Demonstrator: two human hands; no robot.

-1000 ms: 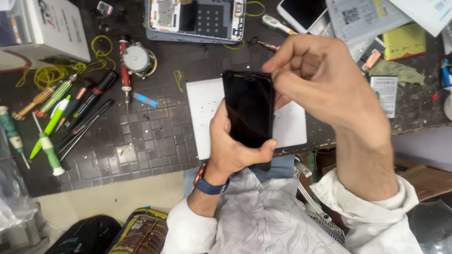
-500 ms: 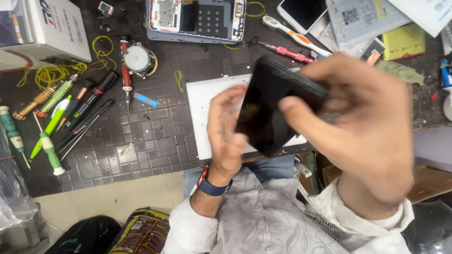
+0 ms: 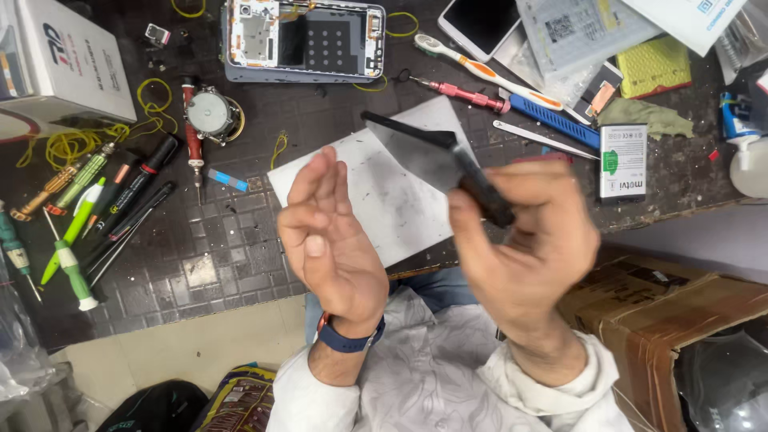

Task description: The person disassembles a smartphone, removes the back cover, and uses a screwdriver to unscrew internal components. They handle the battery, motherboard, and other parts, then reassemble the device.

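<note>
R hand (image 3: 532, 240) pinches the dark phone (image 3: 436, 160) by its lower edge, tilted above the white sheet (image 3: 360, 200), L hand (image 3: 328, 236) open & empty beside it; best to keep grip firm w/ phone over bench

Both bare hands, left hand (image 3: 332, 240) and right hand (image 3: 532, 240), emerge from crumpled white fabric shirt sleeves (image 3: 544, 384); a dark blue rubbery wristband (image 3: 348, 340) circles the left wrist.

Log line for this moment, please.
right hand: grips black phone, tilted | left hand: open, empty, beside it | below: white sheet on bench
</note>
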